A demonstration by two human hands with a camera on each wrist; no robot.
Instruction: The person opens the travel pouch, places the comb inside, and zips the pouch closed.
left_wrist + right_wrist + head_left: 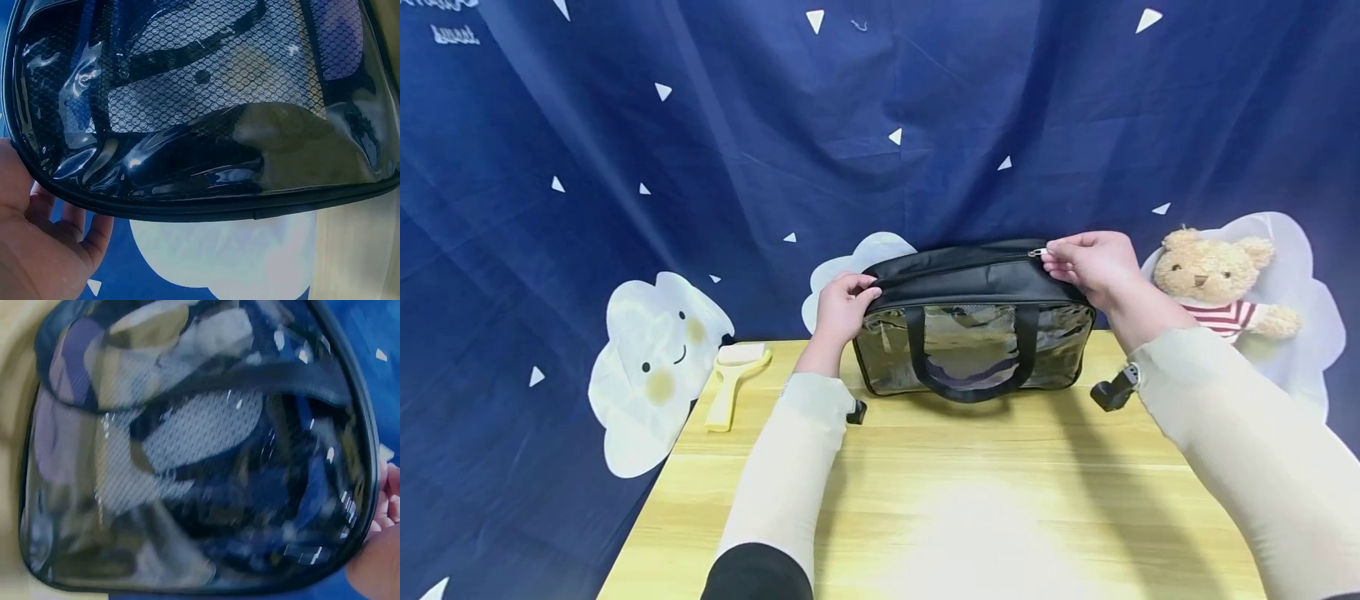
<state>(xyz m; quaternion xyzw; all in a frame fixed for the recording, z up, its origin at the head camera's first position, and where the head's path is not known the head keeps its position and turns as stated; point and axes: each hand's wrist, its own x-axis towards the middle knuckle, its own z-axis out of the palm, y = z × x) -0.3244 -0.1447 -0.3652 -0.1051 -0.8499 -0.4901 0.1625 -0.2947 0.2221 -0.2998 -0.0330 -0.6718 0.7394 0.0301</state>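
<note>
A black zip bag [970, 287] with see-through side panels and a black carry handle [973, 392] stands upright at the back of the table. My right hand [1093, 262] pinches the zipper pull [1037, 252] at the bag's upper right end. At the upper left end, my left hand [844, 308] grips the top edge between thumb and fingers. Mesh and dim shapes show through the clear panel [206, 125] in the left wrist view; what they are I cannot tell. In the right wrist view only part of the right hand [381, 550] shows, beside the bag's edge.
A yellow-handled lint roller [726, 392] lies at the table's left edge. A teddy bear [1210, 279] in a striped top sits at the back right. Behind the wooden table [925, 467] hangs a dark blue curtain [850, 125] with white triangles and clouds.
</note>
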